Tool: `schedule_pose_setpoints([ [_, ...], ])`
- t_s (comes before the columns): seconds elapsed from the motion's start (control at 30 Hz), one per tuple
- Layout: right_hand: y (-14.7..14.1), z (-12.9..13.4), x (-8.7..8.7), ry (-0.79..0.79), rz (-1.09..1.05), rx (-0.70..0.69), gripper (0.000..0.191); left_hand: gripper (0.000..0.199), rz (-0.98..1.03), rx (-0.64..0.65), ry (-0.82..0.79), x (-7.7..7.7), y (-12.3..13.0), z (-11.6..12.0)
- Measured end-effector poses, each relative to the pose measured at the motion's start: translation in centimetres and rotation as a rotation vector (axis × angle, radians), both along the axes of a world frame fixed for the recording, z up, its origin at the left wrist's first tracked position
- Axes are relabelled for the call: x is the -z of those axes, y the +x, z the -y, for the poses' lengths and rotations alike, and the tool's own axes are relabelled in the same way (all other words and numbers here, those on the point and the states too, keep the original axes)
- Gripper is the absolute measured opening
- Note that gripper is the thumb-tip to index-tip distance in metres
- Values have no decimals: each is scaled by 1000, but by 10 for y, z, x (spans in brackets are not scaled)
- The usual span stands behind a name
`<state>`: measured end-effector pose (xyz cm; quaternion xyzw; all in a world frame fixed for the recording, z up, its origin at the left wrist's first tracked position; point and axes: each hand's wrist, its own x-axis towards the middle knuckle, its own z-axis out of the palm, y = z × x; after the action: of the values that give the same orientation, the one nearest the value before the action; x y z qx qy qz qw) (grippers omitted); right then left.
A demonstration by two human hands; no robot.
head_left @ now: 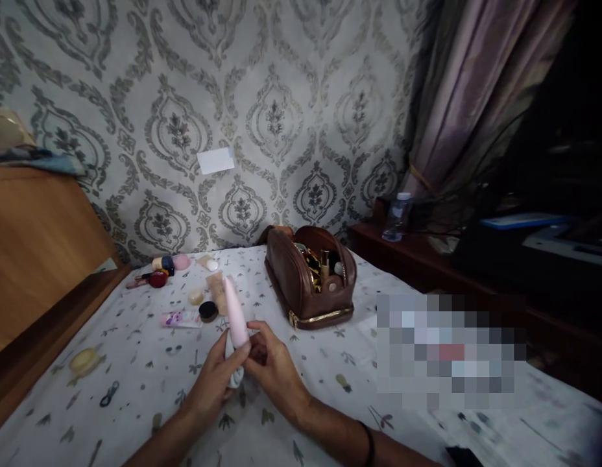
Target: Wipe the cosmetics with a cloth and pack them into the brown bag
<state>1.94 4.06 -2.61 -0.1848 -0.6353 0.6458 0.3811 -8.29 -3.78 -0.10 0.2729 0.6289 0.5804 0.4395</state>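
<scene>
My left hand (212, 375) is closed around the lower part of a pale pink squeeze tube (235, 316), which stands upright with its narrow flat end up. Bunched under the tube is something whitish, like a cloth or wipe (236, 379), partly hidden by my fingers. My right hand (277, 371) is curled against the tube's right side, thumb and fingers pinching near its lower end. Just beyond lie a beige tube (216, 290), a small jar with a black lid (208, 311) and a white tube with purple print (180, 318).
An open brown toiletry bag (286, 275) holding cosmetics stands right of centre. Further left are a cream round container (84, 361), a pink sponge (181, 261) and a dark red round item (158, 278). A plastic bottle (397, 217) stands on the dark ledge; a blurred patch covers the right.
</scene>
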Motion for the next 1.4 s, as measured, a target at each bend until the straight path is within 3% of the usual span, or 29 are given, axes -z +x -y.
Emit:
schedule_pose_setpoints([
  [0.17, 6, -1, -4, 337, 171, 138, 44, 69, -171, 65, 1, 3, -6, -3],
  [0.3, 17, -4, -28, 372, 213, 129, 45, 65, -388, 133, 100, 6, -22, -4],
  [0.4, 32, -7, -53, 392, 131, 195, 48, 53, -623, 208, 148, -1, -26, -2],
  [0.5, 55, -12, -77, 404, 127, 229, 52, 39, -801, 297, 128, -17, -19, -2],
  [0.63, 97, -22, -103, 343, 105, 133, 55, 27, -925, 401, 150, -44, 2, -14],
  [0.77, 143, -41, -128, 319, 56, 77, 42, 27, -994, 473, 203, -69, 25, -40],
  [0.9, 185, -70, -153, 273, 21, 314, 38, 24, -1039, 571, 328, -103, 43, -79],
  [1.0, 204, -96, -169, 289, -83, 553, 39, 23, -1287, 394, 461, -126, 48, -117],
  [1.07, 209, -113, -177, 307, -129, 633, 38, 24, -1563, 333, 516, -133, 46, -143],
  [1.17, 202, -140, -181, 341, -147, 641, 37, 28, -1829, 413, 422, -136, 43, -173],
  [1.27, 185, -168, -179, 399, -118, 576, 40, 31, -1931, 506, 260, -137, 43, -187],
  [1.4, 155, -207, -172, 510, -49, 532, 39, 33, -1999, 583, 121, -144, 48, -189],
])
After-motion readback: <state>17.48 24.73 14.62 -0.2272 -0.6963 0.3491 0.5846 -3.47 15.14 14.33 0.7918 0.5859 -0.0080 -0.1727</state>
